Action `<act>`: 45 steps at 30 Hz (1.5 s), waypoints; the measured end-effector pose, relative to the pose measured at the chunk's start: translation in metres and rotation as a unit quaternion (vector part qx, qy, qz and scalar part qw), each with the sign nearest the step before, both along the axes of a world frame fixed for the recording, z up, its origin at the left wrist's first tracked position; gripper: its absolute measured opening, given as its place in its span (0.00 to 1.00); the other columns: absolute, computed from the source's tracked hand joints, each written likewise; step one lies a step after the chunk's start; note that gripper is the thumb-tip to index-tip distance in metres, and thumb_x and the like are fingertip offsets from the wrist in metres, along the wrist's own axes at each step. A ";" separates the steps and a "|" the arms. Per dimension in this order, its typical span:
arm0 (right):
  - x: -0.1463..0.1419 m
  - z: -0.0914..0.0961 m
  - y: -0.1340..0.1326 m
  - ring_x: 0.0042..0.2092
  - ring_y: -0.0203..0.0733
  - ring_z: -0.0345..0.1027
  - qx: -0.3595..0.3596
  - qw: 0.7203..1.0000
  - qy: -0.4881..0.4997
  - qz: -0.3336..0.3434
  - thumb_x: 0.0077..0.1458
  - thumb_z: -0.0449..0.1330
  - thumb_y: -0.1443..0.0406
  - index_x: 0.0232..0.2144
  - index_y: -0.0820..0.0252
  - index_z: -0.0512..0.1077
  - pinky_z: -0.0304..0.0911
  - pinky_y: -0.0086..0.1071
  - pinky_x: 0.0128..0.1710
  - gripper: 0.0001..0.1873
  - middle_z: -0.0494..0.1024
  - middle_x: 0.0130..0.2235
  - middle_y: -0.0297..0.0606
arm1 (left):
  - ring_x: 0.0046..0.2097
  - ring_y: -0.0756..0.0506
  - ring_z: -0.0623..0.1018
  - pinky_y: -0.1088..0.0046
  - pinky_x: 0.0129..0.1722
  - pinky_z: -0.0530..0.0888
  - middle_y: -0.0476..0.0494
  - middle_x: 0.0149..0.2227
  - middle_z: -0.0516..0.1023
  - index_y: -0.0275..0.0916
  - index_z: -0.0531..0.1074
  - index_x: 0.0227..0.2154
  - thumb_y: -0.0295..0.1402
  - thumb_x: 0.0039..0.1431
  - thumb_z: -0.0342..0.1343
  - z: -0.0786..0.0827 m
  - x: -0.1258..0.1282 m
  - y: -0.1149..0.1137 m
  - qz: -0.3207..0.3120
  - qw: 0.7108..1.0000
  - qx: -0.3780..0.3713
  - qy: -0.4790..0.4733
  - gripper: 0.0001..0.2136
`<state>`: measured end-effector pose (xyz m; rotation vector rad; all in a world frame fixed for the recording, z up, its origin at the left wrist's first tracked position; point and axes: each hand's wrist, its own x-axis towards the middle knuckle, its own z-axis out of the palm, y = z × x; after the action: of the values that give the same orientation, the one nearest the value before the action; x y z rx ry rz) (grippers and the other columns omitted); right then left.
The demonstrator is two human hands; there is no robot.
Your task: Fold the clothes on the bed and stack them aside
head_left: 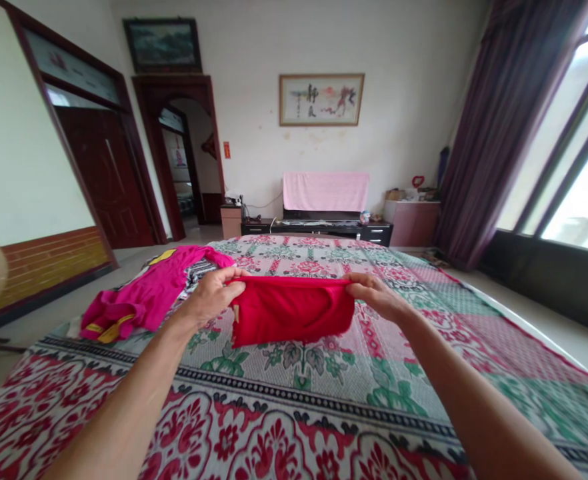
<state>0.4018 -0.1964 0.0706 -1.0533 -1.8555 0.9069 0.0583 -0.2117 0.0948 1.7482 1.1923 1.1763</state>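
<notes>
A red piece of clothing (294, 313) is stretched level between my two hands, its top edge taut and its lower part hanging down over the patterned bedspread. My left hand (217, 290) pinches its upper left corner between thumb and fingers. On the opposite corner, my right hand (377, 293) grips in the same way. A small pale tag shows at the cloth's left side. What kind of garment it is, I cannot tell. To the left of my left hand lies a heap of clothes with a bright pink garment (147, 297) with yellow parts on top.
The floral bedspread (284, 427) covers the wide surface before me. Beyond it, a low black cabinet (379, 233) carries something draped with a pink cloth (327, 191). A purple curtain (504, 127) hangs by the window at right. Doorways open on the left.
</notes>
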 end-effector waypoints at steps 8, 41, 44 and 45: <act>-0.004 -0.035 0.011 0.25 0.33 0.61 -0.195 0.971 0.123 -0.055 0.46 0.60 0.56 0.25 0.60 0.65 0.59 0.27 0.24 0.13 0.68 0.23 0.33 | 0.21 0.52 0.71 0.79 0.20 0.65 0.52 0.22 0.74 0.36 0.71 0.33 0.30 0.40 0.61 -0.057 0.012 0.025 -0.005 0.965 -0.204 -0.164 0.14; -0.002 -0.090 0.047 0.26 0.33 0.64 -0.042 0.970 0.014 -0.240 0.45 0.58 0.61 0.35 0.60 0.71 0.58 0.25 0.23 0.13 0.74 0.27 0.32 | 0.29 0.48 0.75 0.74 0.30 0.69 0.49 0.26 0.77 0.36 0.74 0.35 0.41 0.35 0.65 -0.102 0.020 0.051 0.073 0.969 -0.130 -0.196 0.21; -0.004 -0.092 0.048 0.29 0.35 0.67 -0.021 0.964 -0.032 -0.263 0.45 0.59 0.62 0.34 0.59 0.72 0.61 0.27 0.27 0.11 0.75 0.28 0.32 | 0.34 0.47 0.76 0.74 0.35 0.70 0.46 0.31 0.79 0.36 0.75 0.34 0.43 0.36 0.65 -0.108 0.019 0.057 0.098 0.976 -0.105 -0.166 0.21; -0.005 -0.091 0.047 0.30 0.35 0.67 -0.022 0.962 -0.050 -0.266 0.46 0.59 0.62 0.34 0.59 0.73 0.61 0.27 0.27 0.11 0.76 0.29 0.33 | 0.35 0.47 0.76 0.74 0.36 0.70 0.45 0.32 0.79 0.36 0.75 0.33 0.43 0.37 0.65 -0.110 0.019 0.058 0.103 0.978 -0.099 -0.153 0.20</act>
<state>0.3969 -0.1498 -0.0204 -1.5501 -1.5119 0.5838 0.0769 -0.1538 -0.0151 1.2656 1.2729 1.3408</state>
